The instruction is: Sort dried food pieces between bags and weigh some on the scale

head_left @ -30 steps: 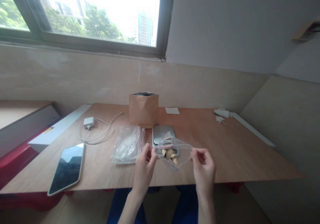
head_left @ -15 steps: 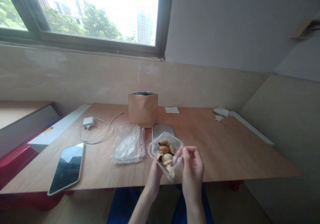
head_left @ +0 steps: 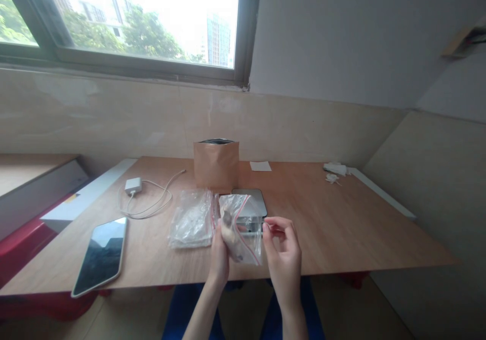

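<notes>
My left hand (head_left: 220, 253) is closed around the lower, filled part of a clear zip bag (head_left: 246, 251) with a red seal line. Pale dried mushroom pieces (head_left: 229, 231) show through its left side. My right hand (head_left: 283, 244) pinches the bag's edge on the right between thumb and fingers. The bag lies tilted on its side in the air, its mouth toward the right. Behind it on the table sits a flat kitchen scale (head_left: 258, 202), partly covered by the bag. A stack of clear zip bags (head_left: 191, 221) rests just left of my left hand.
A brown pouch (head_left: 216, 165) stands open-topped behind the scale. To the left are a tablet (head_left: 102, 256) and a white charger (head_left: 133, 185) with its cable. Toward the back lie a white paper (head_left: 260, 166) and crumpled white scraps (head_left: 336, 169). The wooden table's front edge is close to me.
The bag has turned from mouth-up, with the mushroom pieces visible inside, onto its side. Both hands have shifted slightly left, and more of the scale shows.
</notes>
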A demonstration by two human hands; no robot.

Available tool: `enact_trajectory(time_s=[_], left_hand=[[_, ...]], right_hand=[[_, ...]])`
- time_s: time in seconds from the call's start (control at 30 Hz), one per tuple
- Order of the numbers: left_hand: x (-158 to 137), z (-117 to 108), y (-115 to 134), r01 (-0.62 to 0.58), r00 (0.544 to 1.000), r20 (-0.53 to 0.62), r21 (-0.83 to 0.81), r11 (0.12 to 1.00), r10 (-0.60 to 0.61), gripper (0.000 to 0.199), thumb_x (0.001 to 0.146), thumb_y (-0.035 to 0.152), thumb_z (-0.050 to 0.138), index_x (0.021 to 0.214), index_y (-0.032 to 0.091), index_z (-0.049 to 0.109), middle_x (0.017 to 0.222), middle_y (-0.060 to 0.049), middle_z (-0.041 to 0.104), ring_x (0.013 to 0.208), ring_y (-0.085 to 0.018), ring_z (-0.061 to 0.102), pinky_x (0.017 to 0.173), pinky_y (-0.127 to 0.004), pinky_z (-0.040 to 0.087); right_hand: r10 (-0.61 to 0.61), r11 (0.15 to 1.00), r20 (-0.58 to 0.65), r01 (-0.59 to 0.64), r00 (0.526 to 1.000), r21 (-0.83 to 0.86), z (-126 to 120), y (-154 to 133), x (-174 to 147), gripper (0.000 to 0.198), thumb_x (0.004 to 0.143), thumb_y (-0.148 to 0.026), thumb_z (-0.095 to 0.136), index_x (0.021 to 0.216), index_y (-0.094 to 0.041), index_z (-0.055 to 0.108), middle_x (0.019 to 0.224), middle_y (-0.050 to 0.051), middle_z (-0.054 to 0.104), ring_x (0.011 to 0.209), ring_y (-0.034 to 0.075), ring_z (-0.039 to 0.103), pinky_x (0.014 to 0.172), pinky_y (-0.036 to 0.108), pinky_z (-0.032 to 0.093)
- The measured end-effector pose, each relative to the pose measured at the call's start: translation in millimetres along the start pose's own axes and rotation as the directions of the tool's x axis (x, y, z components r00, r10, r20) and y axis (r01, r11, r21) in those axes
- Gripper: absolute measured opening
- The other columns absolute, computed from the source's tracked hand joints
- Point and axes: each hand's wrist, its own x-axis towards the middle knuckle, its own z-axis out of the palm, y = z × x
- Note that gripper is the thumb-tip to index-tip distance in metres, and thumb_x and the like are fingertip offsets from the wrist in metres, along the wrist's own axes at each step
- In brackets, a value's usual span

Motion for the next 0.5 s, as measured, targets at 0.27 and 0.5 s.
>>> enact_trajectory(time_s=[0.27,0.5], left_hand=[[0.6,-6.8,-7.2,-0.063,0.994,-0.081,0.109,0.992,0.072,0.04,0.08,0.051,0.047,0.099,0.018,0.06,0.106,-0.007,0.064,0.102,-0.019,0.057,0.087,-0.028,0.044],[-8.4,-3.0,1.1,-0.183,0.981,0.0,0.36,0.915,0.196,0.03,0.083,0.047,0.044,0.084,0.019,0.054,0.08,-0.003,0.062,0.076,-0.018,0.058,0.071,-0.029,0.044]], right_hand=[[0.167,0.976,0.31,-0.201,0.936,0.083,11.6,13.6,-2.7,0.023,0.081,-0.034,0.056,0.098,-0.019,0.058,0.093,0.007,0.064,0.085,0.018,0.063,0.076,0.03,0.053],[0.155,0.932,0.492,-0.291,0.857,0.214,17.5,26.2,-8.4,0.044,0.083,-0.032,0.053,0.125,-0.023,0.043,0.121,0.009,0.058,0.105,0.021,0.059,0.091,0.038,0.048]])
